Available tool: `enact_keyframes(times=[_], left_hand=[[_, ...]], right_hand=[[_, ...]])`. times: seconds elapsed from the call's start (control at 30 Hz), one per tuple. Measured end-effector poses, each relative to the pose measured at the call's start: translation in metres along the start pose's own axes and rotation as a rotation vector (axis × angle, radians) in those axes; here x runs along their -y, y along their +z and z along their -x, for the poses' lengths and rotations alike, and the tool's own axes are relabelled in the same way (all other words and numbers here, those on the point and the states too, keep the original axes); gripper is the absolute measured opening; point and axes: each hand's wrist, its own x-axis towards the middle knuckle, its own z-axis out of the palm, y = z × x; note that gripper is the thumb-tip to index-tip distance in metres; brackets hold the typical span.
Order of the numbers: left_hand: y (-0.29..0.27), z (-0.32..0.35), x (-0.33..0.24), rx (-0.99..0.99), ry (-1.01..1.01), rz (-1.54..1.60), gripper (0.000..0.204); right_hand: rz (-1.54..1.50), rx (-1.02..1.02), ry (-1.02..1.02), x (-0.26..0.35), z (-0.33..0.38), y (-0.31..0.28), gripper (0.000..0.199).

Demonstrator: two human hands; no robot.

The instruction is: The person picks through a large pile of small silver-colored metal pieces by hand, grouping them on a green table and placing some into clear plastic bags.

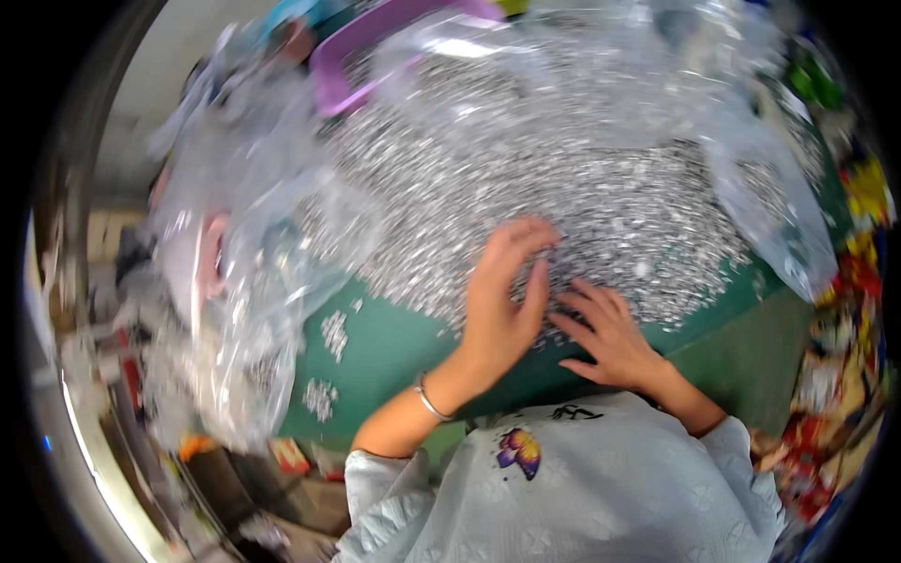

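1. Across the middle, a green tabletop (pixel 399 352), bent along its edges by the wide lens, with a bare strip along the near side and at the near left.
2. To the right, beyond the table, a crowded mass of colourful packages (pixel 817 441) in red, yellow and white.
3. Over most of the table, a broad heap of small silvery pieces (pixel 648 211), streaked by blur; too small and smeared to tell in shape.
4. Near the left edge, apart from the heap, two little clusters (pixel 333 335) of similar pieces.
5. At the far left of the heap, a purple tray (pixel 328 80), partly under clear plastic sheeting (pixel 582 75) spread over the far side.
6. Along the left edge, a clear plastic bag (pixel 267 188), crumpled and hanging down; at the right, another sheet-like piece of clear plastic (pixel 788 225).
7. Left hand (pixel 497 305), with a bracelet (pixel 430 401) at the wrist: above the heap's near part, fingers curved, thumb parted from them by a moderate gap. Cannot tell, through the blur, of any single piece at the fingertips.
8. Right hand (pixel 612 340): just beside the left, low at the heap's near edge, palm down, fingers spread wide. Cannot tell of firm contact with the pieces.
9. Below both, a pale shirt (pixel 610 479) with a butterfly design.
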Motion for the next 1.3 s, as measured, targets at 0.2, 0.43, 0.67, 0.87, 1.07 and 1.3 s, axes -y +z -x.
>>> enact_keyframes(times=[0.2,0.43,0.67,0.87,1.07,1.3], left_hand=[[-0.038,0.144,0.024,-0.345,-0.275,-0.250,0.027],[-0.133,0.200,0.077,-0.525,-0.454,-0.716,0.047],[-0.153,0.174,0.145,-0.466,-0.489,-0.548,0.048],[-0.142,0.202,0.083,-0.914,-0.436,0.232,0.044],[-0.108,0.281,0.026,-0.538,-0.694,1.255,0.028],[-0.058,0.332,0.098,-0.032,-0.818,2.073,0.061]], right_hand=[[0.056,0.067,-0.064,0.029,-0.021,0.021,0.067],[-0.468,0.201,-0.167,0.082,-0.096,0.078,0.059],[-0.723,0.079,-0.152,0.125,-0.226,0.180,0.046],[-0.412,0.192,-0.333,0.119,-0.219,0.201,0.043],[-0.219,0.295,-0.546,0.132,-0.243,0.188,0.041],[-0.140,0.498,-0.687,0.125,-0.195,0.183,0.046]])
